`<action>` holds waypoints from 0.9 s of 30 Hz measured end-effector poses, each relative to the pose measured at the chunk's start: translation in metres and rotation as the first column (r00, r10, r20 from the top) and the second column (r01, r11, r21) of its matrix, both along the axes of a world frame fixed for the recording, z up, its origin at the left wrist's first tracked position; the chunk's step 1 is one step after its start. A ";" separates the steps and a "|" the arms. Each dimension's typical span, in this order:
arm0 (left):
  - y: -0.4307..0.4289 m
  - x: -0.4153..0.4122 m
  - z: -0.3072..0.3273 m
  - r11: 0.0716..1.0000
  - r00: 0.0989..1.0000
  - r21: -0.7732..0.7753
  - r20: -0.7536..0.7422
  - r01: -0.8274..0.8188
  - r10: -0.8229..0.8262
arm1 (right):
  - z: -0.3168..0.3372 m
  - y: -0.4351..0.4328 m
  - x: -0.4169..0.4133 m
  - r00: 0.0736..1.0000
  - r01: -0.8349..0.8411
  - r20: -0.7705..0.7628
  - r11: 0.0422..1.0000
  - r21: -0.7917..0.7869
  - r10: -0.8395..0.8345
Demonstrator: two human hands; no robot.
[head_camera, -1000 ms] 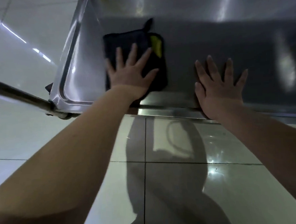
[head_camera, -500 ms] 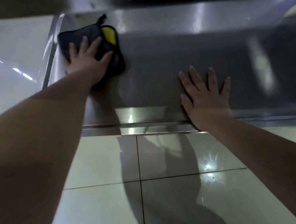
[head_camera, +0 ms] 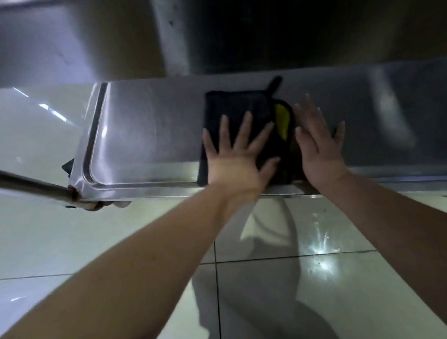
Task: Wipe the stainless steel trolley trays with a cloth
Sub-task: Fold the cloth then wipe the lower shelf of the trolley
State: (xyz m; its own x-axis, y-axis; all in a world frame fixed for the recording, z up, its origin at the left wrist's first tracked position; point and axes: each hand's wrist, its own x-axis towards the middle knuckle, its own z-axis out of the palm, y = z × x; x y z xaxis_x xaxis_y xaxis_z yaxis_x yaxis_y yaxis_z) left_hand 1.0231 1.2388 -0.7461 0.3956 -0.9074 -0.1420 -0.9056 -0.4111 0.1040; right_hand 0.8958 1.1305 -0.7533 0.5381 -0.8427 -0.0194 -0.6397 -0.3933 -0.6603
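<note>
cloth [head_camera: 239,104]: soft, light; likely slides best under a flat palm
left hand [head_camera: 232,161]: fingers spread, pressing cloth
right hand [head_camera: 318,150]: flat on tray [head_camera: 149,137], holding nothing

**Floor: glossy pale tile, low light**

Floor [head_camera: 369,304] is large pale tiles with a greenish-white tint and a high gloss. Thin dark grout lines [head_camera: 218,300]: one runs toward the camera, one crosses it left to right. A bright glare spot [head_camera: 321,265] sits right of centre, smeared and starry. Thin light streaks [head_camera: 47,108] reflect off the tiles far left. A dark, blurry silhouette [head_camera: 252,319] is mirrored mid-floor. Overall light is dim and cool.
</note>
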 end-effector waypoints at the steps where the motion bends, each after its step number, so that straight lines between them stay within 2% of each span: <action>1: 0.009 -0.012 -0.001 0.999 0.999 0.003 -0.014 0.044 -0.044 | 0.001 0.000 -0.001 1.000 -0.004 -0.001 1.000 0.016 0.004; 4: 0.025 -0.004 0.000 0.999 0.998 -0.014 -0.046 0.042 -0.043 | 0.002 0.002 -0.001 0.991 -0.053 -0.119 0.999 0.005 0.054; 6: 0.041 0.022 0.001 0.999 0.999 -0.009 -0.032 -0.034 0.034 | 0.002 0.002 -0.002 0.989 -0.077 -0.125 0.997 -0.012 0.075; 9: 0.079 0.078 0.003 0.963 0.964 0.025 -0.008 -0.267 0.267 | 0.001 0.002 -0.005 0.993 -0.072 -0.097 0.997 -0.013 0.070; 12: 0.112 0.119 0.010 0.871 0.875 0.097 -0.017 -0.481 0.485 | 0.001 0.003 -0.004 0.991 -0.084 -0.110 0.996 -0.033 0.080; 14: 0.116 0.126 0.014 0.860 0.854 0.054 -0.103 -0.508 0.511 | 0.004 0.003 -0.002 0.992 -0.084 -0.090 0.996 -0.014 0.083; 15: 0.117 0.125 0.016 0.838 0.827 -0.047 -0.200 -0.543 0.525 | 0.006 0.003 -0.002 0.994 -0.081 -0.065 0.996 0.021 0.082; 16: 0.117 0.123 0.018 0.774 0.780 -0.171 -0.303 -0.609 0.547 | 0.008 0.001 -0.003 0.996 -0.078 -0.032 0.994 0.078 0.080; 17: 0.117 0.122 0.021 0.670 0.715 -0.270 -0.385 -0.692 0.583 | 0.013 -0.001 -0.005 0.997 -0.078 0.002 0.987 0.142 0.079; 19: 0.121 0.120 0.027 0.492 0.584 -0.316 -0.389 -0.811 0.713 | 0.026 -0.005 -0.009 0.995 -0.099 0.048 0.970 0.220 0.090; 21: 0.123 0.120 0.033 0.423 0.483 -0.238 -0.340 -0.874 0.807 | 0.043 -0.005 -0.015 0.990 -0.140 0.021 0.979 0.147 0.138; 22: 0.121 0.121 0.037 0.372 0.423 -0.202 -0.375 -0.906 0.825 | 0.053 -0.003 -0.018 0.985 -0.169 0.001 0.981 0.097 0.170; 25: 0.113 0.128 0.055 0.147 0.103 0.009 -0.669 -0.989 0.736 | 0.080 0.014 -0.014 0.973 -0.227 -0.024 0.972 0.061 0.229; 26: 0.111 0.129 0.062 0.148 0.039 0.097 -0.697 -0.984 0.716 | 0.088 0.021 -0.008 0.967 -0.245 -0.047 0.967 0.070 0.249; 27: 0.108 0.130 0.068 0.184 0.025 0.159 -0.686 -0.970 0.727 | 0.095 0.028 -0.002 0.958 -0.264 -0.087 0.960 0.093 0.272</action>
State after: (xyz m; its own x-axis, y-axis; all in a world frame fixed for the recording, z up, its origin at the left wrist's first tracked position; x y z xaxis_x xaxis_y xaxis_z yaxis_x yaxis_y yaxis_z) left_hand 1.1526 1.3472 -0.6785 0.8558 0.0269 -0.5166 0.4013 -0.6648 0.6301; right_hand 0.8942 1.1588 -0.6582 0.7363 -0.6610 -0.1446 -0.5810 -0.5082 -0.6357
